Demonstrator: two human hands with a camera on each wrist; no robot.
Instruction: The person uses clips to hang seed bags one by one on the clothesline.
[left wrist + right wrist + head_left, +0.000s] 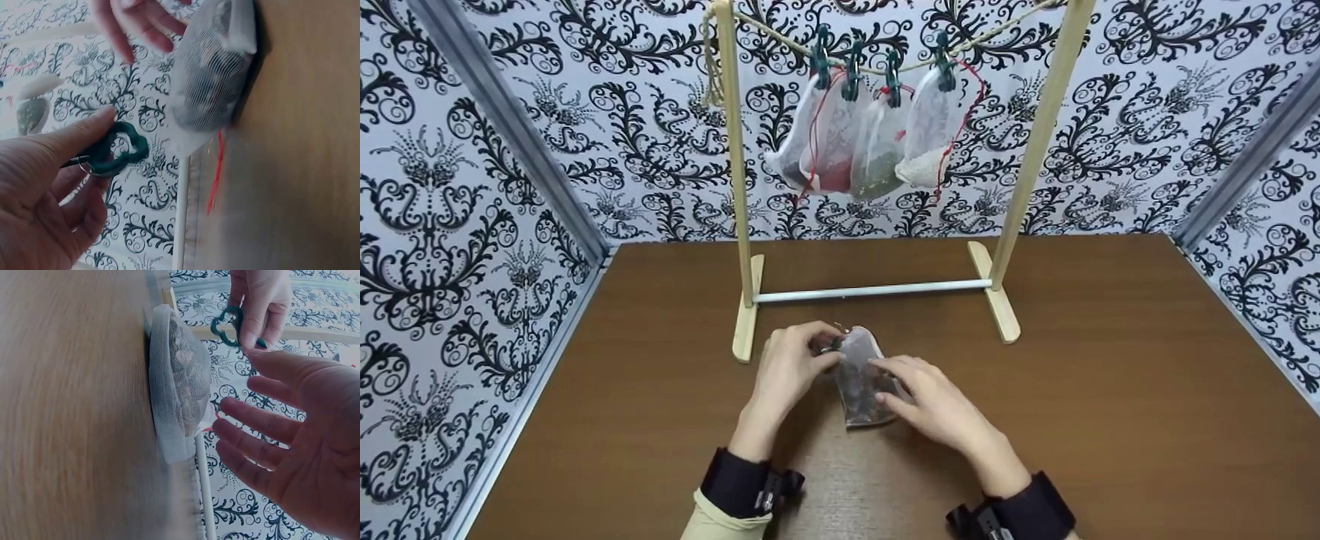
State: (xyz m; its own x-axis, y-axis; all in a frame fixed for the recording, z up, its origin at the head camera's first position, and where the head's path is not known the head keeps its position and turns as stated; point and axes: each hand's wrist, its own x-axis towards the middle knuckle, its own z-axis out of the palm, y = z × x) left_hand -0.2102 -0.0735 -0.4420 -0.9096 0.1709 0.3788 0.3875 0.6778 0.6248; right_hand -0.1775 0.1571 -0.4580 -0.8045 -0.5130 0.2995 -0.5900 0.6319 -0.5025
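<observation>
A small mesh drawstring bag (861,375) with dark, lumpy contents lies on the brown table. Its pale mesh (180,377) bulges in the right wrist view, and a red cord (218,174) trails from it in the left wrist view. Left of the bag, my left hand (791,367) pinches a dark green clip (121,149) between thumb and fingers. My right hand (934,401) is at the bag's right side, its fingers (256,422) spread and slightly bent, holding nothing.
A wooden stand with two posts (739,165) and a white crossbar (877,289) is behind the hands. From its rope (780,39), green clips (941,64) hang several filled mesh bags (928,135) with red cords. Patterned walls (660,135) surround the table (1110,360).
</observation>
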